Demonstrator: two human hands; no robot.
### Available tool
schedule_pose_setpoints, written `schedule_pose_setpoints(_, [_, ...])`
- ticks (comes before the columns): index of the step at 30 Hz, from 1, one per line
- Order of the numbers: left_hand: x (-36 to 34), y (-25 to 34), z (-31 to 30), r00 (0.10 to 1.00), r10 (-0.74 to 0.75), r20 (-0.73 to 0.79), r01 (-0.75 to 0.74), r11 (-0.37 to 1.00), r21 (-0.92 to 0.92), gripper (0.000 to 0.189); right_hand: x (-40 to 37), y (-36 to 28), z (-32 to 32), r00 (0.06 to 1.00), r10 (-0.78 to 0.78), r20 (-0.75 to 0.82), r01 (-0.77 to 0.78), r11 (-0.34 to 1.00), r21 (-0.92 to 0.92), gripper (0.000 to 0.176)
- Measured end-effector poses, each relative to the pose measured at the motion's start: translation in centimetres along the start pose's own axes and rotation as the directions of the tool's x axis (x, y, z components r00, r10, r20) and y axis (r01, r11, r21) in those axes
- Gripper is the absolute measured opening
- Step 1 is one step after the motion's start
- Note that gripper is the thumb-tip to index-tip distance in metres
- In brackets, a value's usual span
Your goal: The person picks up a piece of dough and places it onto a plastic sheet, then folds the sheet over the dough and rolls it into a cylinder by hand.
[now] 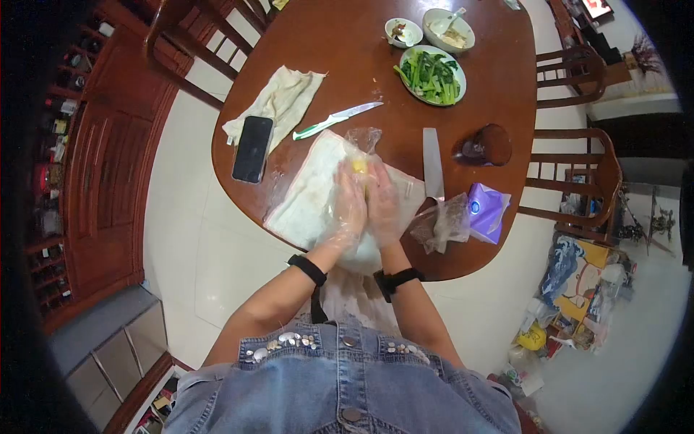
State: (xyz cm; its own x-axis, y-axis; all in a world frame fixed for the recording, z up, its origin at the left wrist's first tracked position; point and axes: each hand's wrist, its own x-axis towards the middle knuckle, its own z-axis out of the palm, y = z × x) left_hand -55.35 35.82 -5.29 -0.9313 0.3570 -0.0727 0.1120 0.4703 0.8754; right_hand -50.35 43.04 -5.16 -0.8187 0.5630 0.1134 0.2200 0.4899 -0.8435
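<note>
My left hand (pixel 348 206) and my right hand (pixel 383 202), both in thin clear plastic gloves, are side by side over a white cloth (pixel 307 195) at the table's near edge. Between their fingers shows a small yellow lump (pixel 359 166), pressed from both sides; its exact kind I cannot make out. Crumpled clear plastic (pixel 363 137) sticks out just beyond the fingertips. Past the cloth's far left corner lies a small knife (pixel 336 120) with a green and white handle. A broad kitchen knife (pixel 432 163) lies to the right of my hands.
A phone (pixel 252 148) rests partly on a beige cloth (pixel 285 98) at left. To the right are a dark glass (pixel 488 146), a purple tissue pack (pixel 488 212) and crumpled clear plastic (pixel 442 223). Farther back stand a plate of greens (pixel 432 76) and two bowls (pixel 448 32). Chairs (pixel 578 173) flank the table.
</note>
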Motion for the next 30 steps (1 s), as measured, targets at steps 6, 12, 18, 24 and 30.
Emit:
schedule_pose_setpoints(6, [1.7, -1.9, -4.7, 0.983, -0.087, 0.159, 0.063, 0.986, 0.154, 0.035, 0.5, 0.3, -2.0, 0.937, 0.349, 0.030, -0.324, 0.831, 0.451, 0.041])
schedule_pose_setpoints(12, [3.0, -1.0, -10.4, 0.765, -0.587, 0.263, 0.605, 0.517, -0.605, 0.042, -0.6, 1.3, -5.0, 0.780, 0.617, 0.106, -0.482, 0.483, 0.731, 0.045])
schedule_pose_setpoints(18, [1.1, -2.0, -13.0, 0.760, -0.503, 0.411, 0.646, 0.517, -0.562, 0.067, -1.3, 1.0, -7.0, 0.645, 0.699, 0.309, -0.671, 0.324, 0.667, 0.050])
schedule_pose_setpoints(24, [-2.7, -4.6, -7.9, 0.917, -0.281, 0.283, 0.331, 0.933, -0.145, 0.038, -2.4, -0.4, -6.3, 0.666, 0.634, 0.394, -0.718, 0.401, 0.568, 0.027])
schedule_pose_setpoints(30, [-3.6, -3.6, -11.3, 0.599, -0.503, 0.624, 0.650, 0.760, -0.011, 0.022, -3.3, -2.3, -8.8, 0.602, 0.707, 0.373, -0.772, 0.393, 0.500, 0.015])
